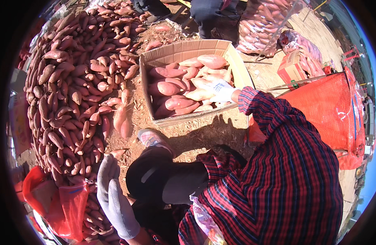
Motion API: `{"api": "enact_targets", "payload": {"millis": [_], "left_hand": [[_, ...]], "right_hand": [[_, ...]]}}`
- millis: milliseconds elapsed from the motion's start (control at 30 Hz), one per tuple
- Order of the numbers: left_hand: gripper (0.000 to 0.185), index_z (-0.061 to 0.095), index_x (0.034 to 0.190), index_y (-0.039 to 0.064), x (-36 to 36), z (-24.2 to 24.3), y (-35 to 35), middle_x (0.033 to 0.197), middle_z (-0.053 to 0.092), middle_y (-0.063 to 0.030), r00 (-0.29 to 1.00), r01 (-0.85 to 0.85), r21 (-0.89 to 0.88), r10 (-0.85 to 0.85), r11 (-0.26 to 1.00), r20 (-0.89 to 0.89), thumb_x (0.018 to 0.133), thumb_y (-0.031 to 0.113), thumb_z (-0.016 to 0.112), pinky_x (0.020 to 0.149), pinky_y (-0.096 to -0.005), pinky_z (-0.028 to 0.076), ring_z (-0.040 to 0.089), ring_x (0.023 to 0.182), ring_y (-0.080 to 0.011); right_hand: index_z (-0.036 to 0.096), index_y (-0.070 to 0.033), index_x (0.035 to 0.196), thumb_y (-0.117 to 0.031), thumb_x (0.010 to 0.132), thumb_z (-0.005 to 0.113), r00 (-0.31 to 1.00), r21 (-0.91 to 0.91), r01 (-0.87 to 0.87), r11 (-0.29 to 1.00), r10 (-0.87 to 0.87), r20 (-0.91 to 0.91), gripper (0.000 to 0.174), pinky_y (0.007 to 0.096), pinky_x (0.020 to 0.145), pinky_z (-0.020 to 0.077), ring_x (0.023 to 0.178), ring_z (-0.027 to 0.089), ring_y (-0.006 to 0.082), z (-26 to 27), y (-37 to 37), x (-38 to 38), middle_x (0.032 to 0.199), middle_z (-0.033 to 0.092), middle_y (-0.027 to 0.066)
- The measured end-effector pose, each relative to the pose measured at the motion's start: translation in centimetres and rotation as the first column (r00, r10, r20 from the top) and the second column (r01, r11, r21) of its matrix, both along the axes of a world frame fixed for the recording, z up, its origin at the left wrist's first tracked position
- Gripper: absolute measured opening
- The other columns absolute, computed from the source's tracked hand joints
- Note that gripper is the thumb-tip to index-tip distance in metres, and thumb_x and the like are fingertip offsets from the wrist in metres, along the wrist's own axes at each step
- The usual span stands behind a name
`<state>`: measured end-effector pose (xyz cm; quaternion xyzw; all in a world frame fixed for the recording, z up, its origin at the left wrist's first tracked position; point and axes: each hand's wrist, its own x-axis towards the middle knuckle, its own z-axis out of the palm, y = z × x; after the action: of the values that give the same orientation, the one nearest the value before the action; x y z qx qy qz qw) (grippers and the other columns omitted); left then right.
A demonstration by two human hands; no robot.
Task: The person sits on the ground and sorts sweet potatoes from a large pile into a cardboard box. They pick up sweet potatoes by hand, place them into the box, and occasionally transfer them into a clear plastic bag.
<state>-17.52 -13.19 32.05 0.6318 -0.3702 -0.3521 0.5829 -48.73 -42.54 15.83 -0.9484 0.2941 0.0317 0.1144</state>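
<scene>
Sweet potatoes (168, 88) lie in an uncovered cardboard box (191, 117) in front of me. My right hand (223, 91), in a white glove with blue print, reaches over the box's near right side and rests at the pale sweet potatoes; whether it grips one cannot be told. My left hand (116, 196), in a greyish glove, is at the lower left with its fingers extended and nothing visible in it. It is beside a large heap of sweet potatoes (68, 92) and a red mesh bag (71, 211).
A filled clear sack (258, 27) stands behind the box, near a person's dark trousers (203, 15). A red and white carton (290, 69) and a large red mesh sack (319, 107) are at the right. Loose sweet potatoes (122, 119) lie between heap and box.
</scene>
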Motion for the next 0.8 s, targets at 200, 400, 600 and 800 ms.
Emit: {"api": "enact_targets", "payload": {"millis": [200, 400, 600, 800], "left_hand": [[0.061, 0.041, 0.133, -0.012, 0.5, 0.3, 0.8, 0.134, 0.049, -0.0244, 0.998, 0.002, 0.050, -0.005, 0.999, 0.063, 0.097, 0.037, 0.048, 0.108, -0.0416, 0.036, 0.049, 0.126, -0.0322], [0.063, 0.044, 0.131, -0.012, 0.9, 0.0, 2.1, 0.131, 0.051, -0.0238, 0.996, -0.056, 0.124, 0.047, 0.991, 0.078, 0.095, 0.040, 0.051, 0.106, -0.0419, 0.039, 0.051, 0.123, -0.0320], [0.064, 0.044, 0.132, -0.011, 2.0, 0.3, 2.9, 0.129, 0.053, -0.0238, 0.989, -0.126, 0.126, 0.116, 0.984, 0.087, 0.095, 0.041, 0.051, 0.107, -0.0425, 0.038, 0.052, 0.122, -0.0328], [0.058, 0.045, 0.131, -0.011, 0.7, 0.4, 1.4, 0.130, 0.053, -0.0226, 0.998, -0.060, 0.082, 0.060, 0.995, 0.001, 0.095, 0.032, 0.055, 0.107, -0.0408, 0.038, 0.053, 0.121, -0.0299]], "right_hand": [[0.044, -0.007, 0.135, -0.037, 0.085, 0.066, 0.949, 0.828, 0.180, 0.531, -0.315, -0.004, 0.063, 0.0398, 0.083, 0.0518, 0.099, 0.062, 0.0294, 4.6, -4.4, 4.1, 0.119, 0.058, 0.0150], [0.042, -0.007, 0.138, -0.028, 0.086, 0.058, 0.949, 0.124, 0.312, 0.942, -0.314, -0.004, 0.058, 0.0394, 0.103, 0.0363, 0.122, 0.050, 0.0346, -7.0, -10.0, 9.3, 0.134, 0.051, 0.0189], [0.054, -0.011, 0.124, -0.029, 0.086, 0.059, 0.939, -0.069, 0.319, 0.945, -0.326, -0.114, 0.043, 0.0457, 0.087, 0.0456, 0.107, 0.058, 0.0333, -2.3, -7.9, 11.9, 0.119, 0.058, 0.0158], [0.061, -0.015, 0.114, -0.031, 0.077, 0.068, 0.933, -0.298, 0.308, 0.903, -0.225, 0.282, 0.041, 0.0454, 0.078, 0.0463, 0.092, 0.060, 0.0304, 4.8, -2.8, 8.0, 0.097, 0.062, 0.0100]]}}
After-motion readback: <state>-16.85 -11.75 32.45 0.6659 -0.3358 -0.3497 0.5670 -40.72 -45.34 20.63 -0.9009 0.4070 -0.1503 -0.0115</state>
